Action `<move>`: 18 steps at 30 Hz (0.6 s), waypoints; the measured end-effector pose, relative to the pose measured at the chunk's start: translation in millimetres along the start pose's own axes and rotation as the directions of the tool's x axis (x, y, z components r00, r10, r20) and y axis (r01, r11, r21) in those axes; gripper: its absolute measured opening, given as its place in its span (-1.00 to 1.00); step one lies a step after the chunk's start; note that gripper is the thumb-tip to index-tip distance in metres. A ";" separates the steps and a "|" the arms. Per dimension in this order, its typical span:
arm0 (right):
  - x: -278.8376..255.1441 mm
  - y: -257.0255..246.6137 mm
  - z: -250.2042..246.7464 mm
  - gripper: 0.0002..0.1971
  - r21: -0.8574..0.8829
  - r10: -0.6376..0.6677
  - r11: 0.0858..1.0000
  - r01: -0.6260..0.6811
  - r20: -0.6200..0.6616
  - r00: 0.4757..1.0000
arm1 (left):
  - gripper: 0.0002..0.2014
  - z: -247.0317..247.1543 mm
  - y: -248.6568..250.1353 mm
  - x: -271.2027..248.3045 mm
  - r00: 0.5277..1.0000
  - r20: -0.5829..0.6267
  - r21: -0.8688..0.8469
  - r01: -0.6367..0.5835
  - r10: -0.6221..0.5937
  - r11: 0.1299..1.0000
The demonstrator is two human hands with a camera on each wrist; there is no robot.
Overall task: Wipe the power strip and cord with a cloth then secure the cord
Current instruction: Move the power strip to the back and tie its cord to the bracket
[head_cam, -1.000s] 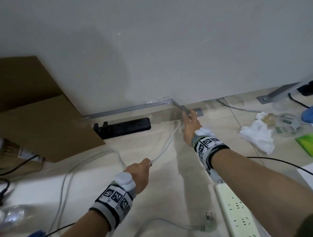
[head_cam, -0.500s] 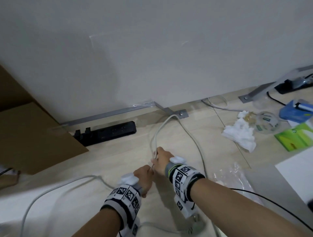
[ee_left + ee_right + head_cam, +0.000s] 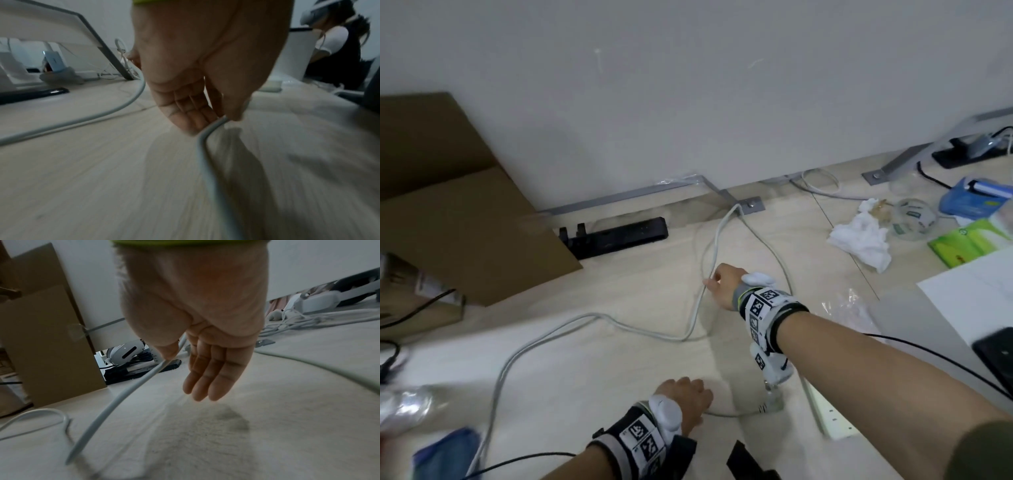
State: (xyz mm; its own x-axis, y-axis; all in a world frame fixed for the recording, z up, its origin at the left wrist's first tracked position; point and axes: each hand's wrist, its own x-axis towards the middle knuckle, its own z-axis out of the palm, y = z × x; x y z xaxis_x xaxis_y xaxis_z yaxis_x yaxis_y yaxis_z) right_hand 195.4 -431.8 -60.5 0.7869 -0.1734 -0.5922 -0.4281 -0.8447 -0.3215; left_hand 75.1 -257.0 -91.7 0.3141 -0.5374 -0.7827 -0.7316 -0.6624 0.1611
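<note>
The left hand (image 3: 685, 394) pinches the white cord (image 3: 599, 317) between thumb and fingertips. Farther out, the right hand (image 3: 726, 284) hangs slack, fingers straight, the cord crossing its thumb. The power strip (image 3: 828, 416) lies right of the pinch.

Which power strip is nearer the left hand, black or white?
The white power strip under the right forearm; the black power strip lies farther off by the wall.

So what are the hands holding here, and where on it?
The left hand pinches the white cord between thumb and fingertips, near its plug. The right hand grips nothing; the cord only brushes its thumb farther along.
</note>
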 end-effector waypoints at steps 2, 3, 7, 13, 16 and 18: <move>-16.4 10.0 1.4 -0.58 -0.016 -0.002 1.000 0.002 -0.018 1.000 | -0.66 13.0 -2.6 -1.0 0.998 0.010 0.078 0.064 -0.065 0.995; -20.5 14.8 0.8 -0.59 -0.012 -0.002 1.000 0.002 -0.023 1.000 | -0.62 14.4 -7.6 -1.3 0.996 0.009 0.086 0.085 -0.086 0.993; -43.9 34.4 0.1 -0.64 -0.027 0.003 1.000 -0.003 -0.026 1.000 | -0.50 8.1 -40.2 -18.6 0.986 -0.030 0.041 0.164 -0.163 0.986; -88.0 84.4 8.6 -0.66 -0.130 0.109 0.984 -0.123 -0.104 0.989 | -0.45 0.8 -84.2 -48.4 0.885 -0.110 -0.061 0.449 -0.453 0.892; -99.9 118.1 13.9 -0.67 -0.130 0.178 0.970 -0.204 -0.185 0.967 | -0.47 2.8 -80.8 -48.7 0.875 -0.252 -0.095 0.403 -0.414 0.910; -113.2 144.1 19.3 -0.65 -0.110 0.218 0.963 -0.247 -0.225 0.950 | -0.64 5.4 -63.9 -43.6 0.875 -0.373 -0.096 0.294 -0.308 0.951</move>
State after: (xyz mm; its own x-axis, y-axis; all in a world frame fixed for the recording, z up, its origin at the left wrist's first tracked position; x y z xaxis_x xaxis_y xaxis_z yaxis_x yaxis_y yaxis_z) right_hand 36.1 -524.1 -54.1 0.7537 -0.4628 -0.4666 -0.5578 -0.8259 -0.0819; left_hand 104.9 -188.4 -71.1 0.7260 -0.4610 -0.5102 -0.5453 -0.8380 -0.0187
